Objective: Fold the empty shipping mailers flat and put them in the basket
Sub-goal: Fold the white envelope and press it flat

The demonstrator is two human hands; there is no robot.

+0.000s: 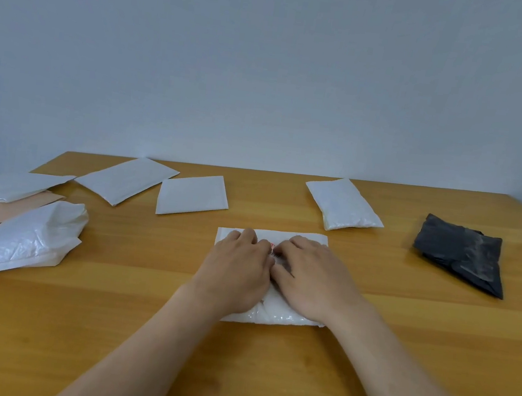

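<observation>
On the table (369, 324), just before us, our left hand (238, 273) and right hand (312, 278) lie flat, palms down and side by side, pressing a white mailer (297, 239); neither hand grips it. Other mailers lie apart.

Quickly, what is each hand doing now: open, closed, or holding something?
Left hand: open, palm down, pressing the white mailer flat on the table.
Right hand: open, palm down, pressing the same mailer.
</observation>
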